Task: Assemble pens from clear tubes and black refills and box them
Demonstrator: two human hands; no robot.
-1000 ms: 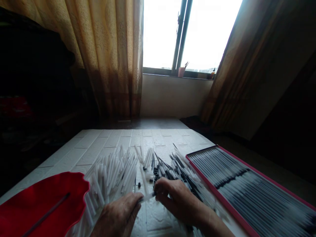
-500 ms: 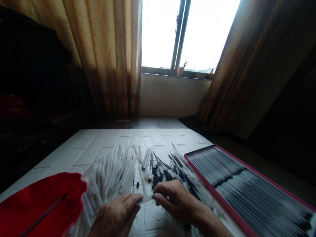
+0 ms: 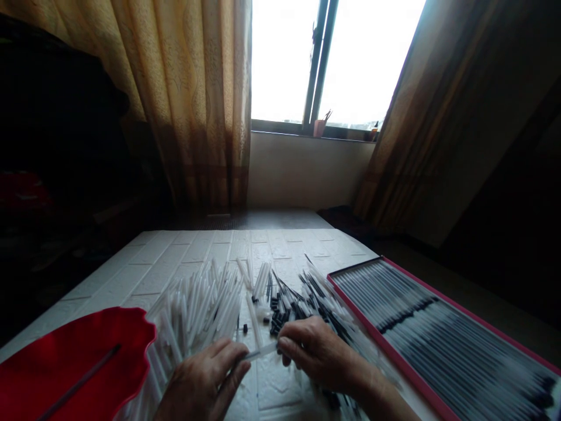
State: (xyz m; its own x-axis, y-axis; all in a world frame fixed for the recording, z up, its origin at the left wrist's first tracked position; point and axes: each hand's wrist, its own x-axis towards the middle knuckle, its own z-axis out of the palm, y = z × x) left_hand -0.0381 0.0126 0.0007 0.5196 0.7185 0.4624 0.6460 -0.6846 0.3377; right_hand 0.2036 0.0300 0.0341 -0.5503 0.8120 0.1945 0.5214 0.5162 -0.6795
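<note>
A whitish translucent pen tube (image 3: 263,351) spans the gap between my hands, low over the white table. My left hand (image 3: 208,377) pinches its left end between thumb and fingers. At the other end, the thumb and fingertips of my right hand (image 3: 313,351) are closed; a small dark part may show there, but I cannot make it out. Left of the hands lies a heap of clear tubes (image 3: 205,298). Small black caps (image 3: 278,318) and dark thin pen refills (image 3: 313,286) are scattered just beyond my right hand. A lone black cap (image 3: 245,328) sits between the piles.
On the right, a pink-edged tray (image 3: 357,313) holds rows of assembled-looking pens (image 3: 421,327). A red scalloped bowl (image 3: 127,351) with one dark stick in it stands at the left front. The brick-patterned table (image 3: 175,251) reaches back toward a curtained window.
My right hand has shifted slightly right and up, so the hands are a little farther apart. More of the tube shows between them.
</note>
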